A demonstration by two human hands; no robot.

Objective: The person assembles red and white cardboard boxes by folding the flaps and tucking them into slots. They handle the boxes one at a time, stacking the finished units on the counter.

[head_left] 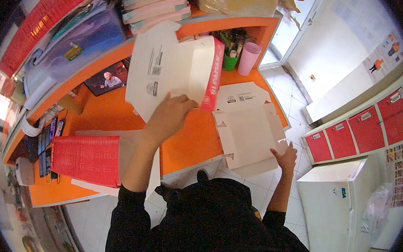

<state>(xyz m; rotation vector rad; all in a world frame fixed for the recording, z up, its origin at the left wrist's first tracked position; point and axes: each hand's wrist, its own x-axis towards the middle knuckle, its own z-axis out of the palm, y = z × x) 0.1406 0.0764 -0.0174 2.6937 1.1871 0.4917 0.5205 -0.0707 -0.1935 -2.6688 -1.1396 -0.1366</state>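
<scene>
My left hand [169,116] grips the lower edge of a partly folded cardboard box [192,63], raised above the orange desk. Its inside is white, one side wall is red, and a wide printed flap opens to the left. On the desk's right part lies an unfolded box blank [250,132], pale side up, with slots and tabs. It overhangs the near edge. Beside that blank's right edge is my right hand [285,157], fingers spread and thumb toward the card; whether it touches is hard to tell.
A stack of red box blanks [85,159] occupies the desk's left part. Behind stand a green cup [230,62] and a pink tumbler [249,58]. A screen [106,78] sits under the shelf. Several stacked boxes [156,4] rest above. To the right are red lockers [367,129] and a white fridge [330,207].
</scene>
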